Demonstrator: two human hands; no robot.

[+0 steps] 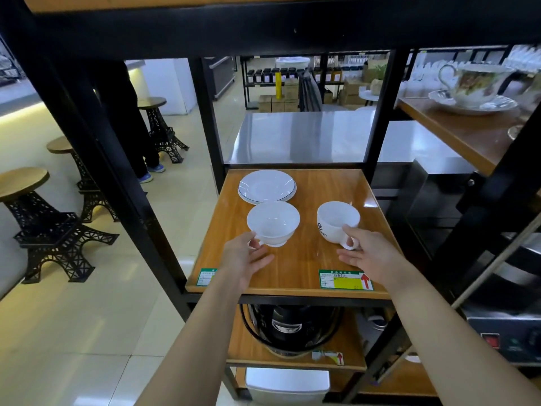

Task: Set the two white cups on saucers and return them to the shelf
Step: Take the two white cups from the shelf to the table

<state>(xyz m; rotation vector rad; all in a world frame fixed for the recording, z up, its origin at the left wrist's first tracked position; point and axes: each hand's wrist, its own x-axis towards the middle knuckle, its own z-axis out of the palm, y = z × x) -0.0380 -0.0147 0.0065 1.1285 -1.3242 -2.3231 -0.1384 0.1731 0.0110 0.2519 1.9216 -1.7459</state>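
Two white cups stand on a wooden shelf [304,259]. The left cup [273,222] is wide and footed; the right cup [336,222] carries a dark logo. Behind the left cup lie two stacked white saucers [267,186] with a thin dark rim line. My left hand [244,257] touches the left cup's handle with thumb and fingertips, the other fingers spread. My right hand [370,256] has its thumb on the right cup's rim and fingers at its handle. Neither cup is lifted off the shelf.
Black metal posts frame the shelf on both sides. A flowered cup on a saucer [471,89] sits on the higher shelf at right. A black appliance [289,326] fills the shelf below. Stools [55,227] and a standing person [128,118] are at left.
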